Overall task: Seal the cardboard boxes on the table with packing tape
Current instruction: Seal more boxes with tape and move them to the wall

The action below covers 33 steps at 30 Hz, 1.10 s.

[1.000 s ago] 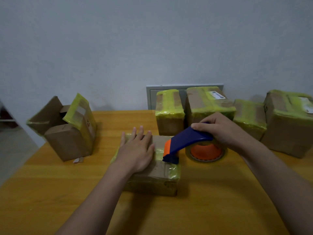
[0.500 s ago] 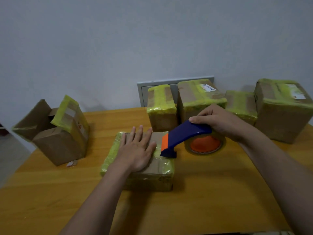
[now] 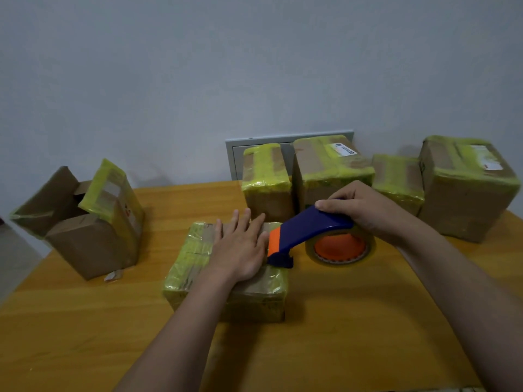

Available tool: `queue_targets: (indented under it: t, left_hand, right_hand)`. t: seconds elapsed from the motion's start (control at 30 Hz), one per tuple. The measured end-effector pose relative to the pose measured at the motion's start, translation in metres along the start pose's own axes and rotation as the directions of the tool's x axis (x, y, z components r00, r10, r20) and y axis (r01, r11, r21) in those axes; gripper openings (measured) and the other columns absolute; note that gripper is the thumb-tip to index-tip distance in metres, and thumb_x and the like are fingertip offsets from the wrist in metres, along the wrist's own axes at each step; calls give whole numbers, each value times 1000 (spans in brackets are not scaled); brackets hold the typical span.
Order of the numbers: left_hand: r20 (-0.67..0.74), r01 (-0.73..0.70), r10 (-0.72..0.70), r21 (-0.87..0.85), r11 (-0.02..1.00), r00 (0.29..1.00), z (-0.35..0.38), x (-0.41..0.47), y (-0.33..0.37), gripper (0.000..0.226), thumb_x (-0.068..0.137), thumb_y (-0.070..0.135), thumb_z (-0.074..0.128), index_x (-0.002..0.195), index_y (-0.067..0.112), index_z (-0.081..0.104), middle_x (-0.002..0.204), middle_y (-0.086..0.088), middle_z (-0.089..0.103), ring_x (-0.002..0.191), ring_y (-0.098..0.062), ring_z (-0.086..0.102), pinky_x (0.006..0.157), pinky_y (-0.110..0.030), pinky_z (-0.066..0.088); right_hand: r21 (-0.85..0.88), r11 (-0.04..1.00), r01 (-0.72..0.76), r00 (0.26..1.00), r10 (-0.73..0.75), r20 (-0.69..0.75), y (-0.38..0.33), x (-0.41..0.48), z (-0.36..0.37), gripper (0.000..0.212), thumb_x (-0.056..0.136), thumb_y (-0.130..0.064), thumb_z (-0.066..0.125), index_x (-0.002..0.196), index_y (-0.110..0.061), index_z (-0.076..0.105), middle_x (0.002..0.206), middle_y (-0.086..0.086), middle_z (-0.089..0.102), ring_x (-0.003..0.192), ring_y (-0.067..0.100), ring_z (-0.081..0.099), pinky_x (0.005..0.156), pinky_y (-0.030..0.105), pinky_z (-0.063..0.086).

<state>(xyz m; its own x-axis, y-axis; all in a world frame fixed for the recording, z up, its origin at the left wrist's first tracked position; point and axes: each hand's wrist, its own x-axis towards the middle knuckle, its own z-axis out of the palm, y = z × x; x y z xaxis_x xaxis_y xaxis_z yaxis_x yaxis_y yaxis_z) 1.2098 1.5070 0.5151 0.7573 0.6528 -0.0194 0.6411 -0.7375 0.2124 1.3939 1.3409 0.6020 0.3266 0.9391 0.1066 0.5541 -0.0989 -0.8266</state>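
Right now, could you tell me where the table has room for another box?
Bare wood lies at the near left of the table and between the open box and the flat box. The taped boxes crowd the back right.

Wooden table (image 3: 353, 349), yellow-brown top. At centre, flat taped box (image 3: 192, 250). At 9 o'clock, open box (image 3: 85, 244), flaps raised; paper scrap (image 3: 113, 276) at its base. From 12 to 2 o'clock, along far edge, row of four taped boxes (image 3: 325, 171). Just beside flat taped box, at 3 o'clock, tape dispenser (image 3: 311, 227), roll lowest.
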Motion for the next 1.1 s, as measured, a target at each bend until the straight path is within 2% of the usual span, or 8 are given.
queue_targets:
  t: [0.13,0.3,0.47,0.67,0.87,0.93,1.0,1.1]
  left_hand:
    - [10,9,-9,17,1000,1000,3,0,-2,58,109,55,10,164,39,3,174,4,-8,158,-18,-18,126,-51,-14]
    - [24,27,-27,7,1000,999,2,0,0,65,104,65,8,164,41,4,174,6,-8,158,-16,-17,126,-51,-14]
    - [25,33,-34,18,999,999,3,1,1,72,99,74,9,164,42,5,174,5,-6,158,-16,-16,127,-52,-13]
    - [26,26,-26,15,1000,999,2,0,2,78,95,79,11,164,42,6,174,5,-5,158,-17,-16,126,-53,-13]
    - [45,41,-43,37,998,998,2,1,4,82,91,82,7,163,43,6,174,4,-5,159,-18,-15,126,-53,-13]
    - [37,43,-44,37,998,998,1,1,5,79,94,80,9,163,42,7,174,4,-5,159,-18,-15,126,-53,-13]
    - [38,39,-40,26,999,998,1,0,4,83,91,83,8,163,42,7,174,4,-4,159,-18,-14,126,-54,-12]
    - [33,40,-41,26,999,999,0,-1,5,107,72,99,0,163,43,6,174,4,-4,159,-19,-14,126,-54,-12]
  right_hand:
    - [50,999,-3,998,0,63,5,-7,-8,39,98,-36,59,68,-15,73,60,2,66,56,8,59,71,29,45]
    - [62,998,-17,1000,16,3,15,-15,-26,39,89,-43,61,56,-24,71,52,-2,59,49,7,52,67,31,39]
    - [65,997,-39,999,39,14,22,-18,-29,41,90,-42,61,55,-21,69,51,-3,57,48,6,50,66,31,39]
    - [-79,995,-53,997,58,60,14,-4,-22,39,98,-37,60,72,-13,76,57,-2,64,51,5,55,65,30,44]
    - [-110,994,-21,999,26,45,12,4,-21,35,93,-40,66,72,-14,74,56,0,65,51,6,56,59,26,44]
    - [-247,969,10,997,9,77,20,2,-12,36,90,-43,69,76,-11,74,60,3,67,56,10,62,59,30,51]
    - [-339,941,19,996,10,83,35,-2,5,35,88,-46,70,78,-12,75,65,3,71,64,15,68,66,40,60]
    - [-206,978,0,1000,-5,-22,56,-7,21,38,91,-44,70,69,-13,72,58,4,67,57,19,64,64,48,56]
